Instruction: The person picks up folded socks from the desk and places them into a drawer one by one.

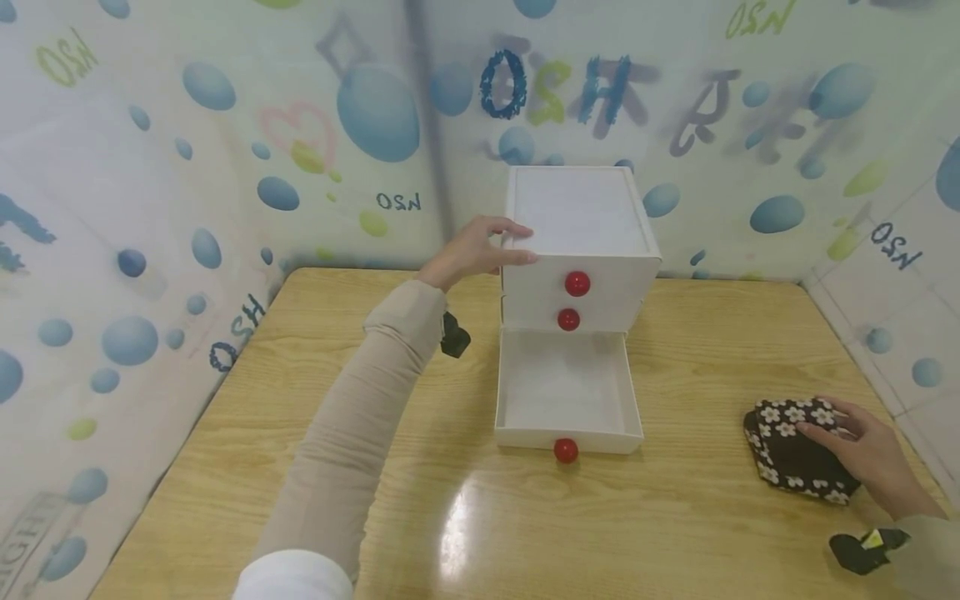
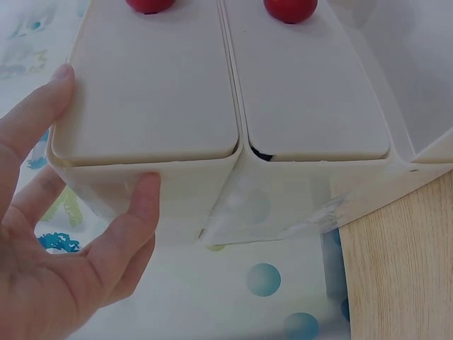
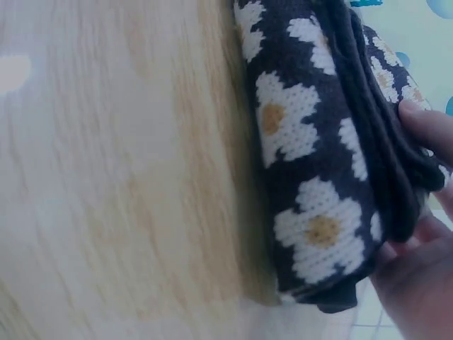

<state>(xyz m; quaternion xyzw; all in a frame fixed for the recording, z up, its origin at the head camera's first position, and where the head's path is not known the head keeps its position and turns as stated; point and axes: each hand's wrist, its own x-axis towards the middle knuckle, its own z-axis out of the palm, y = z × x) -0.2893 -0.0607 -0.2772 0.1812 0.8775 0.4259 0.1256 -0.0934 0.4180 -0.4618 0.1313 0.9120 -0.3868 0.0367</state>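
Note:
A white drawer cabinet (image 1: 581, 208) with red ball knobs stands at the back middle of the table, its bottom drawer (image 1: 562, 392) pulled out with nothing in it. My left hand (image 1: 480, 246) holds the cabinet's upper left corner. In the left wrist view, that hand's digits (image 2: 145, 202) bear on the side panel and top edge. At the far right, my right hand (image 1: 873, 450) grips a folded black knit piece with white daisies (image 1: 798, 450). The right wrist view shows the thumb over the dark folds of the knit (image 3: 315, 177); the other fingers are partly hidden.
The wood-grain table (image 1: 420, 500) meets printed walls (image 1: 465, 167) at the back and both sides. Two upper drawers, with knobs (image 1: 577, 284), are closed above the extended one. Small black pieces (image 1: 453, 335) show by each wrist.

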